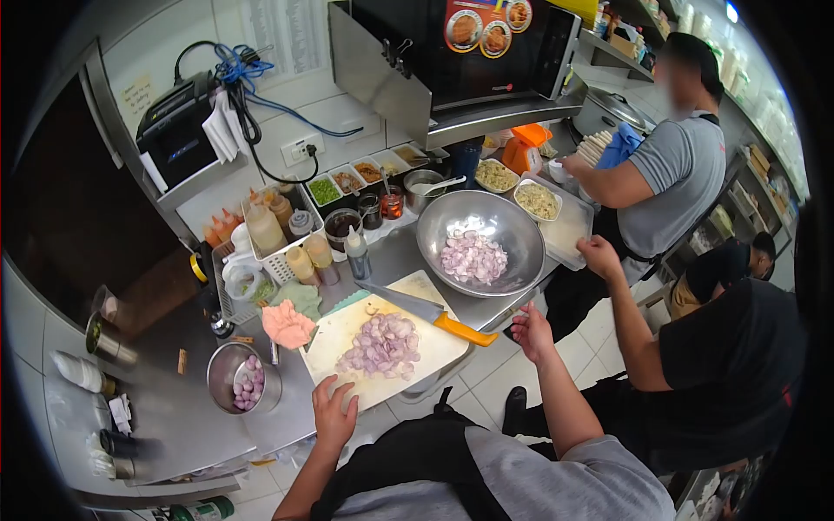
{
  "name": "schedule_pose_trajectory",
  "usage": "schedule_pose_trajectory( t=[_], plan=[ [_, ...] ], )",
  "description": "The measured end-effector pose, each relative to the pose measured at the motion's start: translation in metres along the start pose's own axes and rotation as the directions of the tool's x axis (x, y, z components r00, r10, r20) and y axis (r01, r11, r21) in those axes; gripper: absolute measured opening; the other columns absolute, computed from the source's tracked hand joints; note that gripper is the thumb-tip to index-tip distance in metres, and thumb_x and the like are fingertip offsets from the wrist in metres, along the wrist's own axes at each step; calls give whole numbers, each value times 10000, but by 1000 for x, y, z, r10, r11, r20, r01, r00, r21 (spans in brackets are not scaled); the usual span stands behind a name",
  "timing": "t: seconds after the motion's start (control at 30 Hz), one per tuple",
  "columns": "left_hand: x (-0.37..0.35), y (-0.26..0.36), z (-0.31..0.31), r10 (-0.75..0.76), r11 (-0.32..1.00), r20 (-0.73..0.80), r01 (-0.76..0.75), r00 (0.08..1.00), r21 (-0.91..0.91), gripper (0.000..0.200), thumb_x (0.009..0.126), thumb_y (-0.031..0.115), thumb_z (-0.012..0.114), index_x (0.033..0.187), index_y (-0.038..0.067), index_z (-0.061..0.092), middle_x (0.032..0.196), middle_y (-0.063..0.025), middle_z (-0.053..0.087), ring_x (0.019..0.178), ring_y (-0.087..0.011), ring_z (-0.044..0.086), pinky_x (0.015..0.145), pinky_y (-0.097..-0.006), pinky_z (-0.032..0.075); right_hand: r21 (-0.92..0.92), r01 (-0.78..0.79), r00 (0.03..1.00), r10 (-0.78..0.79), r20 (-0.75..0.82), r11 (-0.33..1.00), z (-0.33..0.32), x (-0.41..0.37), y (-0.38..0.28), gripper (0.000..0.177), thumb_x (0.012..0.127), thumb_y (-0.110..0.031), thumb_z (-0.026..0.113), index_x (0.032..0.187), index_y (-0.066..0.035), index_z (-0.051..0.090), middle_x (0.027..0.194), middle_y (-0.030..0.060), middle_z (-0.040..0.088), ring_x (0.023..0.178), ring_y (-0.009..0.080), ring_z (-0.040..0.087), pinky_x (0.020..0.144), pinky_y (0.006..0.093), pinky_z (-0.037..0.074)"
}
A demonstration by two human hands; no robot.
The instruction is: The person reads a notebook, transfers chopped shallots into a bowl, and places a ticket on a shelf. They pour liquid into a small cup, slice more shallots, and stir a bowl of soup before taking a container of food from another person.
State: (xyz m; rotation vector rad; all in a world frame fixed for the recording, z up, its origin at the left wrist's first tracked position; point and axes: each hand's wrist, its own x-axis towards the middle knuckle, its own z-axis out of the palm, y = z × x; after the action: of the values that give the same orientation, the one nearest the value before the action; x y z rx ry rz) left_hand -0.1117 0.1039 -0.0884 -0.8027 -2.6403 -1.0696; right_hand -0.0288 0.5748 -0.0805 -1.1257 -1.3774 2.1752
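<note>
Foreground: the wearer's black apron (387, 473). Left to right: left hand (334, 415), empty, fingers parted, at the near corner of the cutting board (434, 358); a bumped board could drop the knife (413, 304), its orange handle (466, 330) overhanging; sliced shallots (382, 346), on the board, just beyond the left hand; right hand (532, 333), empty, loosely curled, beside the handle.

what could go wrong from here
The orange-handled knife lies with its handle jutting past the edge of the cutting board, near the right hand, so a bump might knock it off. The sliced onions are heaped loosely beyond the left hand; some could spill if the board tips.
</note>
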Motion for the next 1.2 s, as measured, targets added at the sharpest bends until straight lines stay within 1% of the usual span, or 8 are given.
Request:
schedule_pose_trajectory(
  t=[0.23,0.3,0.33,0.43,0.63,0.83,1.03,1.2],
  plan=[
    [3,5,3,-25,1000,2,25,1000,16,285,836,103,728,1119,102,691,1322,-178,511,1240,-390,472,1042,-477,397,123,-122,991,115,66,985,10,33,-41,759,985,-580,541,1506,-100,269,1323,270,506,997,370,676,832,411,589],
    [0,8,5,-33,999,-31,34,999,42,305,829,122,741,1128,95,690,1310,-190,518,1225,-406,485,1042,-493,405,76,-317,902,276,333,945,19,45,-54,794,982,-585,536,1533,-104,228,1387,316,465,1089,432,653,821,421,624],
    [-1,8,6,-52,997,-29,53,998,47,305,829,122,741,1128,95,690,1310,-190,518,1225,-406,485,1042,-493,405,151,-386,885,319,338,910,26,47,-59,669,1015,-377,523,1497,9,265,1366,346,477,1113,499,627,836,456,641],
    [-6,12,8,-89,994,-33,91,996,65,321,834,127,741,1146,85,677,1310,-197,516,1232,-412,482,1047,-490,405,215,-385,877,283,387,898,35,66,-54,544,958,-132,455,1414,134,324,1341,362,500,1116,538,609,874,490,631],
    [19,12,6,-104,994,9,104,995,39,484,836,179,765,1277,76,596,1353,-213,487,1267,-425,470,1065,-486,407,243,-226,951,161,263,943,1,12,-80,461,883,-42,483,1317,110,449,1301,246,565,1158,393,623,963,456,599],
    [92,-18,39,121,992,111,-115,986,-53,533,844,214,764,1314,58,568,1427,-208,474,1322,-407,463,1097,-461,400,145,-146,987,135,84,979,-82,-147,-128,416,857,-52,538,1252,77,509,1194,198,632,1081,300,660,897,439,601],
    [173,-36,91,103,982,198,-69,975,-175,434,936,261,638,1294,22,588,1344,-190,562,1265,-379,506,1080,-438,408,-6,-217,953,211,-216,976,-174,-301,-21,394,789,-38,498,1155,103,542,871,118,643,542,249,658,428,306,564],
    [183,-28,97,176,981,276,-144,945,-132,379,956,274,558,1235,37,658,1267,-152,605,1186,-353,541,1058,-435,409,52,-400,865,396,-307,915,-137,-339,95,360,846,-42,503,1173,97,560,991,180,672,802,282,713,651,381,655]
  ],
)
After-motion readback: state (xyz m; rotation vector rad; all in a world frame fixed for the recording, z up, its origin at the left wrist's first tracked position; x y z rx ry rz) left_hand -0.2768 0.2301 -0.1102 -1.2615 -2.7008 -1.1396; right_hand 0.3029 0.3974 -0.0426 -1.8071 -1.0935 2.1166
